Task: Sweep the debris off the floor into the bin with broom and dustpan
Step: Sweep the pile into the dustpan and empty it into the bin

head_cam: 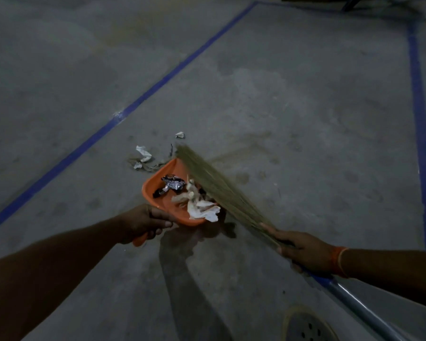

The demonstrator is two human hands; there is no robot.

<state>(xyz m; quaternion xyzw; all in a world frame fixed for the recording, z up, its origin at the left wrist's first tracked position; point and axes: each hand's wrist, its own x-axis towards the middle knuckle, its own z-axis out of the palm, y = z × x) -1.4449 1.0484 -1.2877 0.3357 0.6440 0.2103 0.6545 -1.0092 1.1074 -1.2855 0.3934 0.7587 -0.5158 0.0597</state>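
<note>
Three scraps (143, 153) beyond dustpan (158, 190) lip.

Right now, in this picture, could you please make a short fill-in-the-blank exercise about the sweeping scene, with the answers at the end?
1. The left hand holds the handle of the orange ____.
2. The right hand grips the ____, whose bristles reach over the pan.
3. Some white paper scraps are not yet in the pan; they lie on the ____ beyond it.
4. The lines marked on the floor are ____ in colour.

Answers: dustpan; broom; floor; blue
</note>
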